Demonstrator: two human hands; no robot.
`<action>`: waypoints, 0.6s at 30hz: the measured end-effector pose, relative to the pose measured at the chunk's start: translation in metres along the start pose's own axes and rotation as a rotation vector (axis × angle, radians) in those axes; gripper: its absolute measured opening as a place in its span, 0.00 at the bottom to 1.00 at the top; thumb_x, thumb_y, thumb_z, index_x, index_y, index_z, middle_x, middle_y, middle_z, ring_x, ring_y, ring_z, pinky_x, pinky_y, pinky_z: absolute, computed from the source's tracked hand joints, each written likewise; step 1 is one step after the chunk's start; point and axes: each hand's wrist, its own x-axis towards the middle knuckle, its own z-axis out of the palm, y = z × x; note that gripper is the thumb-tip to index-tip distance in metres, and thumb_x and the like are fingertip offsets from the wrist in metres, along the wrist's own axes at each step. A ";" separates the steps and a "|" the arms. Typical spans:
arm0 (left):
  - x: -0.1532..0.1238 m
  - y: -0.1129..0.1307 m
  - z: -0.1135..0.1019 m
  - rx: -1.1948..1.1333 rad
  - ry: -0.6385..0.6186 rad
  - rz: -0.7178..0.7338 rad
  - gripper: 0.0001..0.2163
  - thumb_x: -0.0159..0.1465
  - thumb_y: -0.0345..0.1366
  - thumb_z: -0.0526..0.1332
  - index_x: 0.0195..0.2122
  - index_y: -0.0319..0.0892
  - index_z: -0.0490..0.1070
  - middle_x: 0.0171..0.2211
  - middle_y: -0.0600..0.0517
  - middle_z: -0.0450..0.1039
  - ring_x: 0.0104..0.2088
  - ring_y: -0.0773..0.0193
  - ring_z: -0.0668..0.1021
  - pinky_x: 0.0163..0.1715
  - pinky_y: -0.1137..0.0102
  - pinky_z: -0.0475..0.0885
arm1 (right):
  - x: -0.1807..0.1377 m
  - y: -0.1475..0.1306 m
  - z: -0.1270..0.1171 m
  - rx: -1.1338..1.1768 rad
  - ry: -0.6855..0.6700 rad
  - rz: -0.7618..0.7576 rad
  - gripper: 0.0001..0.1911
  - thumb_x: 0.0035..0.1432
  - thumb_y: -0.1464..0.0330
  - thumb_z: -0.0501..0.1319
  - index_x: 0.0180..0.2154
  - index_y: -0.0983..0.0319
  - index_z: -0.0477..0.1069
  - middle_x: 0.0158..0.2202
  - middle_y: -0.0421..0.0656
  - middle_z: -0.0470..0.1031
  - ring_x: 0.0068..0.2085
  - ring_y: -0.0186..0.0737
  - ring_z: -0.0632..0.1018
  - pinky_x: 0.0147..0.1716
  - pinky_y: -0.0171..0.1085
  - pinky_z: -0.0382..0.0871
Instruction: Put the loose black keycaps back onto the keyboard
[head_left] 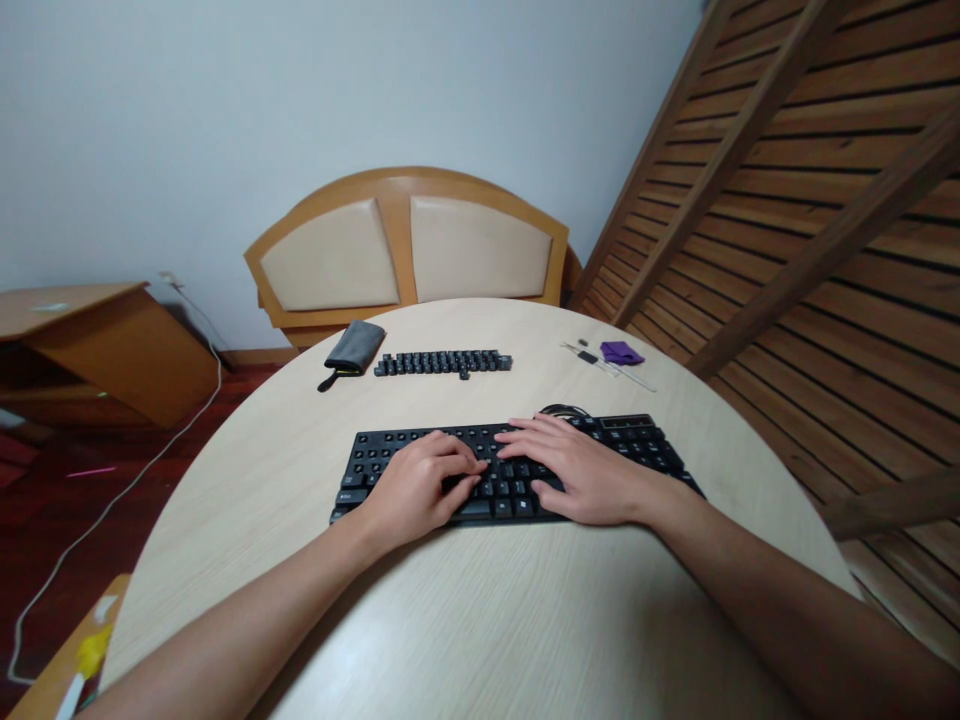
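A black keyboard (472, 508) lies on the round table, with bare key sockets showing at its upper left and keycaps on its bottom row and right side. Over its middle, my left hand (424, 478) has its fingers bent and drawn together, thumb and index tips close to one key position; whatever is between them is too small to make out. My right hand (581, 470) rests across the keys beside it, fingers stretched out and apart. Beyond the keyboard, loose black keycaps (442, 362) stand in rows, one set slightly in front of the rest.
A grey pouch (356, 347) lies left of the keycaps. At the right are a purple cloth (621, 352) and thin tools (600, 360). The keyboard's coiled cable (564, 411) sits behind it. A wooden headboard (405, 180) stands past the pale table (495, 610).
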 end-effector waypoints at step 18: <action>0.001 -0.001 0.001 -0.055 -0.029 -0.114 0.04 0.67 0.33 0.62 0.42 0.45 0.75 0.43 0.50 0.77 0.46 0.56 0.77 0.47 0.61 0.73 | 0.002 -0.004 0.000 -0.050 -0.005 -0.006 0.24 0.59 0.68 0.60 0.58 0.56 0.71 0.64 0.45 0.69 0.67 0.52 0.62 0.67 0.58 0.51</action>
